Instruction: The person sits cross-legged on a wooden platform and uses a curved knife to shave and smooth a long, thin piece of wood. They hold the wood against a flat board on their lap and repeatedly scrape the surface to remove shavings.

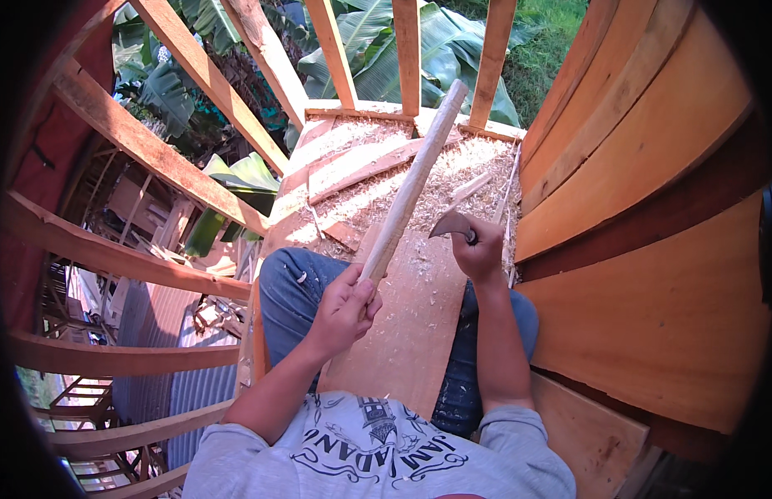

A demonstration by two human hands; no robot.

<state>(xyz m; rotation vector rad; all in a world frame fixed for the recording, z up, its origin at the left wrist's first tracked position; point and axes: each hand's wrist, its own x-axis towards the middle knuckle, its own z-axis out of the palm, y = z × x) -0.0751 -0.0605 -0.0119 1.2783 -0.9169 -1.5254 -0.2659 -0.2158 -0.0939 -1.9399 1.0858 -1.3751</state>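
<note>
My left hand (347, 308) is closed round the lower end of a long pale wooden stick (413, 185), which slants up and away to the right. In my right hand (481, 252) is a knife with a short, curved dark blade (452, 224); its handle is mostly hidden by my fingers. The blade points left, toward the stick, with a gap between them. Between my knees, below both hands, lies a wide wooden board (403, 324) sprinkled with small shavings.
Wood shavings (378, 195) and loose planks (365, 170) cover the floor ahead. Slatted wooden rails (165, 179) stand along the left and far sides, with banana leaves beyond. A wall of orange-brown boards (644, 308) rises close on the right. Corrugated metal sheets (157, 341) lie outside at left.
</note>
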